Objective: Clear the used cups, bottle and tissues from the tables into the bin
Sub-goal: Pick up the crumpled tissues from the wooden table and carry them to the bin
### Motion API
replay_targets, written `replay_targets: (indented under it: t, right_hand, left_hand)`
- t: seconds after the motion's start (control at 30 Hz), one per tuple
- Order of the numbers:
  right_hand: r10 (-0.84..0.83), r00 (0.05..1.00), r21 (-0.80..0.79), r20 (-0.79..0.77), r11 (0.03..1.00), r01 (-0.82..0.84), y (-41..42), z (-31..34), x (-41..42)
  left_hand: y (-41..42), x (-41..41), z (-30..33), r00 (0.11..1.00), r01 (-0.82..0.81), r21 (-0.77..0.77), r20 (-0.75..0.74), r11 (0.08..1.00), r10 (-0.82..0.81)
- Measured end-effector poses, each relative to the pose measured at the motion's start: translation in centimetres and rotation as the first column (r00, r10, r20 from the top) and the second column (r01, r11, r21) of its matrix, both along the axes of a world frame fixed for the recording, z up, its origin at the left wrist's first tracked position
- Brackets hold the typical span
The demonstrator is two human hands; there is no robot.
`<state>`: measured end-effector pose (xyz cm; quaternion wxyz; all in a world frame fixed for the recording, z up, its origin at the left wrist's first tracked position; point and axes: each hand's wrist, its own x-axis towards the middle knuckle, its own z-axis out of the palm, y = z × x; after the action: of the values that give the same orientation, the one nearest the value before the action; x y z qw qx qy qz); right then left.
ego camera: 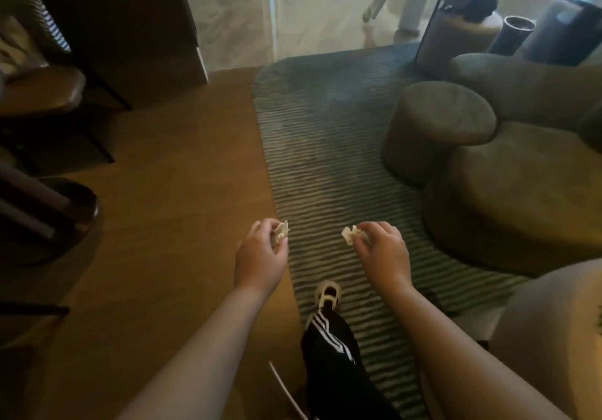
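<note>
Left hand: grip closed on a crumpled white tissue, soft and creased, poking out past the fingertips.
Right hand: grip pinched on a second white wad, same crumpled paper, held at the fingertips.
Position: both hands out in front, apart, above the line where floor meets rug.
Floor: smooth brown wood, matte.
Rug: grey, ribbed in wavy stripes, rounded edge.
Seating: round, plush grey pouf touching a larger rounded sofa, suede-like.
Bin: dark cylinder, far right, well away from the hands; contents cannot be told.
Chair: brown, leather-like seat, thin dark legs, at left.
Leg: black trouser with white stripes, pale shoe on rug.
</note>
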<state>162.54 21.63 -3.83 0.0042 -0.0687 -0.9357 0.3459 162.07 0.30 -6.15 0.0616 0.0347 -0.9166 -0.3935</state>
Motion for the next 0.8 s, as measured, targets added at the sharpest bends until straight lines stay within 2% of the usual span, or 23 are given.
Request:
replay_targets:
  t: [0.27,0.53,0.8]
  right_hand:
    - [0.010,1.000,-0.053,-0.005,0.999,-0.010,2.8,-1.1,-26.8]
    - [-0.022,1.000,-0.032,0.009,0.999,0.022,6.0,1.0,-49.0]
    - [-0.088,0.996,-0.002,-0.014,0.996,0.088,7.5,-0.7,-70.7]
  left_hand:
    - [2.8,-27.0,0.3,0.998,0.055,0.005,-0.013,0.998,-0.055]
    - [6.6,-50.0,3.1,0.997,0.078,0.016,0.006,0.997,-0.078]
    - [6.7,-72.1,0.3,0.997,0.066,0.043,0.031,0.997,-0.067]
